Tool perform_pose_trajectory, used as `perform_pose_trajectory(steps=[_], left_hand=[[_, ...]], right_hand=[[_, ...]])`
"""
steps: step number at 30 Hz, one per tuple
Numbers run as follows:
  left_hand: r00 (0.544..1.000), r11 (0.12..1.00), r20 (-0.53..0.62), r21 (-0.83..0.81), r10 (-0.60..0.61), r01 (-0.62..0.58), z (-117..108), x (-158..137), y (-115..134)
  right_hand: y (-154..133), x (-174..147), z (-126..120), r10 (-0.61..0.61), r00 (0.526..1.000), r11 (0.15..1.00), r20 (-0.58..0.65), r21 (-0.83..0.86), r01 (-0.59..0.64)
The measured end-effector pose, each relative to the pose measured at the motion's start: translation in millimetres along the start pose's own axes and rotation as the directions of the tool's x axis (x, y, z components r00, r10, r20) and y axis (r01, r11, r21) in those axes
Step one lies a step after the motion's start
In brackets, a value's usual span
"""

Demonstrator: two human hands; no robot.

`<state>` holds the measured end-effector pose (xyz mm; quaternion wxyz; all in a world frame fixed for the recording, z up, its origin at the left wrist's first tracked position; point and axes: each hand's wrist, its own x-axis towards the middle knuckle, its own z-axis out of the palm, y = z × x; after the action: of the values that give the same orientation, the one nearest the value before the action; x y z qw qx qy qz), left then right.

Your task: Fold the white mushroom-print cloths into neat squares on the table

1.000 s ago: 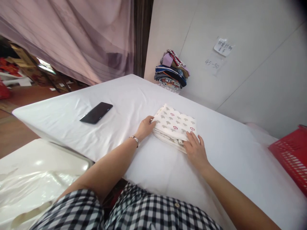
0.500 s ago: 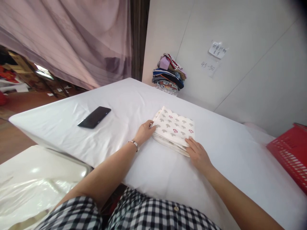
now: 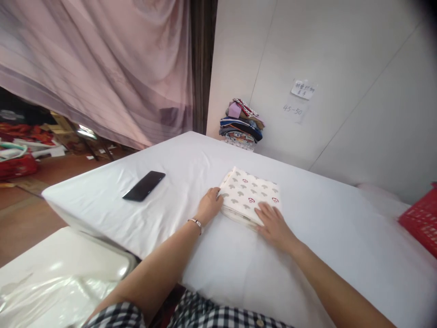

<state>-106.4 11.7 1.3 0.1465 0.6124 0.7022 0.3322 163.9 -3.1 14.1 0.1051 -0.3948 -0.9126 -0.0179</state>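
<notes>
A folded white cloth point(image 3: 254, 189) with grey mushroom-like shapes and small red figures lies on the white-covered table, several layers showing along its near edge. At its left edge, my left hand point(image 3: 209, 207), with a bracelet at the wrist, has its fingers bent together around the cloth's side. The fingertips there are partly hidden. My right hand point(image 3: 275, 225) rests flat on the cloth's near right corner, fingers stretched out and slightly apart.
A black phone point(image 3: 144, 186) lies on the table point(image 3: 184, 168) to the left. Folded clothes are stacked point(image 3: 241, 125) by the wall at the back. A red plastic basket point(image 3: 421, 221) stands at the far right. Clear plastic point(image 3: 58, 298) covers a white surface at lower left.
My right hand has slid from the cloth's near edge further onto its top and flattened. My left hand stays at the left edge. The camera view has tilted up and turned slightly left.
</notes>
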Motion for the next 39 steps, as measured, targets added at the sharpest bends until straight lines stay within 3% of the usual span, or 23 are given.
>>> perform_pose_trajectory(steps=[3, 7, 11, 19, 22, 25, 27, 29, 33, 35, 39], left_hand=[[1.0, 1.0, 0.004, -0.009, 0.008, -0.008, 0.9, 0.3, -1.9], [1.0, 1.0, 0.017, -0.011, 0.003, -0.003, -0.4, 0.3, -1.2], [1.0, 1.0, 0.015, -0.016, 0.02, -0.019, -0.4, 0.3, -1.3], [1.0, 0.997, -0.023, 0.078, 0.015, -0.013, -6.4, -2.6, 0.6], [0.972, 0.966, -0.11, 0.175, 0.209, -0.188, -10.3, -8.7, 11.7], [0.865, 0.844, -0.036, 0.243, 0.5, -0.478, -6.1, -16.1, 22.2], [0.832, 0.799, 0.061, 0.246, 0.552, -0.549, 0.4, -19.4, 24.3], [0.848, 0.815, 0.107, 0.237, 0.519, -0.529, 6.9, -20.3, 22.1], [0.869, 0.84, 0.128, 0.224, 0.477, -0.494, 13.3, -17.4, 14.1], [0.872, 0.841, 0.149, 0.229, 0.467, -0.49, 13.9, -16.2, 11.9], [0.878, 0.848, 0.178, 0.234, 0.444, -0.476, 14.1, -16.0, 11.5]], right_hand=[[-0.2, -1.7, 13.2, -0.024, 0.995, 0.999, 0.092, -0.037, 0.028], [1.9, 2.5, -3.5, -0.033, 0.987, 0.999, 0.155, 0.02, 0.03], [-6.1, 25.9, -22.0, -0.02, 0.999, 1.0, 0.036, 0.021, 0.019], [-29.4, 39.4, 22.7, -0.123, 0.985, 0.992, 0.122, -0.016, 0.126], [-29.5, 36.3, 23.2, -0.119, 0.984, 0.993, 0.134, 0.008, 0.119], [-29.2, 37.0, 15.7, -0.112, 0.98, 0.993, 0.162, 0.053, 0.104], [-26.4, 41.9, 8.7, -0.133, 0.971, 0.987, 0.201, 0.116, 0.112], [-18.2, 50.9, 1.3, -0.135, 0.964, 0.977, 0.228, 0.192, 0.091], [18.2, 72.8, -4.4, 0.109, 0.991, 0.982, 0.08, 0.147, -0.12], [40.6, 78.8, 1.5, 0.253, 0.967, 0.965, 0.018, 0.07, -0.254], [71.0, 79.4, 23.2, 0.417, 0.906, 0.905, 0.071, 0.056, -0.422]])
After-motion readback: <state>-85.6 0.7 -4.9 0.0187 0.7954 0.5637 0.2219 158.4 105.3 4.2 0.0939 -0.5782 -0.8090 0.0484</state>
